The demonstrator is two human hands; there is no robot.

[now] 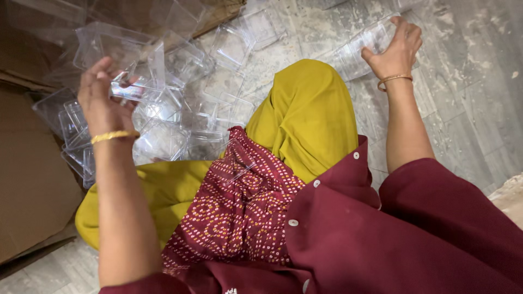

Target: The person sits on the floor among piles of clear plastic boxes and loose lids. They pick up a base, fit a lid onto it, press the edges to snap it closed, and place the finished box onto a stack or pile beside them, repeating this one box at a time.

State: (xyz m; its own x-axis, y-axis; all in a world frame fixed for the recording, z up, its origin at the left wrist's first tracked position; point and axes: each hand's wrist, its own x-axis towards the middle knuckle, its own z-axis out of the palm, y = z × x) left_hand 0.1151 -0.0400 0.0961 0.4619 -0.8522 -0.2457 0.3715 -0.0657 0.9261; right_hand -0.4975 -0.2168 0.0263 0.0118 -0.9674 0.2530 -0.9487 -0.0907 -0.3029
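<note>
Left hand [101,98] pinches a clear plastic tray [133,87] over the tray pile [180,114], right hand [395,49] clasps a nested stack [359,51]; slippery thin walls could slip or crack if squeezed.

The left hand [101,100] grips a clear plastic box [133,81], glossy and smooth, catching white glints. The heap of boxes [185,114] beyond it is the same thin see-through plastic. The right hand [396,48] rests on a stack of clear plastic boxes [357,51] at the far right, equally shiny. Both wrists carry thin bangles [113,135] of polished yellow metal. The cardboard [27,174] on the left is matt brown. The floor [468,98] looks like worn, dull grey stone. The clothing [305,120] is soft matt cloth.
</note>
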